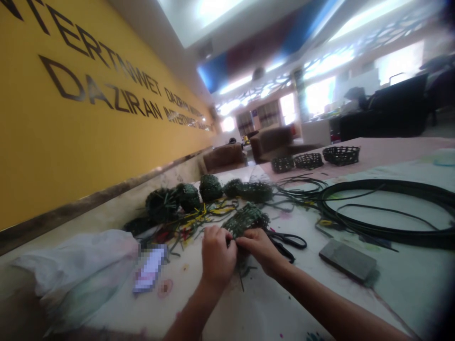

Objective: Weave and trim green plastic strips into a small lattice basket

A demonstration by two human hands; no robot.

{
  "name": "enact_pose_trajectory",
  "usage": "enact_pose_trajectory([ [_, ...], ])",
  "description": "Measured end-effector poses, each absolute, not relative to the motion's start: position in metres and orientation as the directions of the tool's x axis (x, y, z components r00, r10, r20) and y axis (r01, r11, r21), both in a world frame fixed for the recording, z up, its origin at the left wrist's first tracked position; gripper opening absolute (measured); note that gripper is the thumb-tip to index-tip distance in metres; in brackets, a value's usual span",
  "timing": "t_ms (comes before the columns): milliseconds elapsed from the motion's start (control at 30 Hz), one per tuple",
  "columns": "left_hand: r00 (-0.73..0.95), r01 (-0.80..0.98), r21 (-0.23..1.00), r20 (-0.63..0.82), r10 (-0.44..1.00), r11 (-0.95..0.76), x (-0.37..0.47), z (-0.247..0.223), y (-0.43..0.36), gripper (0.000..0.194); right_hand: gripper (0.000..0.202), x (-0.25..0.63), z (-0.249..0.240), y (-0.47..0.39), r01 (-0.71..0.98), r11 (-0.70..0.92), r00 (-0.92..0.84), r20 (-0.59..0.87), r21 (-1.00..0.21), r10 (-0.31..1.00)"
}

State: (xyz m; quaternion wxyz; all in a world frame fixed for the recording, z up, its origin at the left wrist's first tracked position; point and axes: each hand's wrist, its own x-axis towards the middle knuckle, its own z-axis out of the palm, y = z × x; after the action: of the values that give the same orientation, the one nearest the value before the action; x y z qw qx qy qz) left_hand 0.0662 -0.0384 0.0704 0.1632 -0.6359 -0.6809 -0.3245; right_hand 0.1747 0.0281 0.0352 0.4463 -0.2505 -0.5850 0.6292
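A small dark green woven basket (249,218) lies tilted on the table in front of me, with both my hands at its near edge. My left hand (217,253) is closed, its thumb and fingers pinching at the basket's edge. From the other side my right hand (261,248) pinches the same edge, its fingertips almost touching the left ones. Whether each holds the rim or a loose strip is hidden by the fingers. Black-handled scissors (289,240) lie just beyond my right hand, partly covered by it.
Several woven pieces (211,187) and yellow and red strip scraps (192,220) lie behind the hands. To the right are a large coil of green strip (387,184) and a grey block (348,259). Three baskets (308,161) stand farther back. A plastic bag (81,255) lies left.
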Motion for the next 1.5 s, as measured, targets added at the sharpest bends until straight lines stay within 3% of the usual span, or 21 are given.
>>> enact_pose_trajectory([
  [233, -0.026, 0.982, 0.167, 0.578, 0.816, -0.087, 0.058, 0.087, -0.037, 0.014, 0.028, 0.173, 0.031, 0.031, -0.253, 0.121, -0.449, 0.228, -0.96, 0.864],
  [467, -0.02, 0.96, 0.248, 0.531, 0.847, -0.132, 0.046, 0.096, -0.036, 0.022, 0.031, 0.169, 0.029, 0.027, -0.234, 0.158, -0.411, 0.245, -0.959, 0.878],
  [767, 0.034, 0.961, 0.213, 0.543, 0.839, -0.177, 0.046, 0.096, -0.036, 0.016, 0.032, 0.169, 0.027, 0.026, -0.235, 0.176, -0.349, 0.252, -0.956, 0.903],
  [900, 0.0, 0.911, 0.341, 0.565, 0.825, -0.233, 0.034, 0.096, -0.019, 0.031, 0.029, 0.17, 0.029, 0.026, -0.262, 0.141, -0.389, 0.238, -0.955, 0.89],
  [1033, 0.013, 0.69, 0.695, 0.268, 0.963, -0.203, 0.019, 0.091, -0.004, 0.048, 0.027, 0.172, 0.032, 0.027, -0.271, 0.104, -0.439, 0.219, -0.957, 0.871],
  [1133, 0.06, 0.515, 0.841, 0.157, 0.986, -0.165, 0.017, 0.083, -0.005, 0.045, 0.026, 0.173, 0.033, 0.028, -0.265, 0.082, -0.454, 0.199, -0.961, 0.869],
  [1500, -0.159, 0.55, 0.813, 0.326, 0.932, -0.191, 0.03, 0.061, -0.02, 0.05, 0.025, 0.171, 0.03, 0.027, -0.195, 0.07, -0.436, 0.15, -0.978, 0.887],
])
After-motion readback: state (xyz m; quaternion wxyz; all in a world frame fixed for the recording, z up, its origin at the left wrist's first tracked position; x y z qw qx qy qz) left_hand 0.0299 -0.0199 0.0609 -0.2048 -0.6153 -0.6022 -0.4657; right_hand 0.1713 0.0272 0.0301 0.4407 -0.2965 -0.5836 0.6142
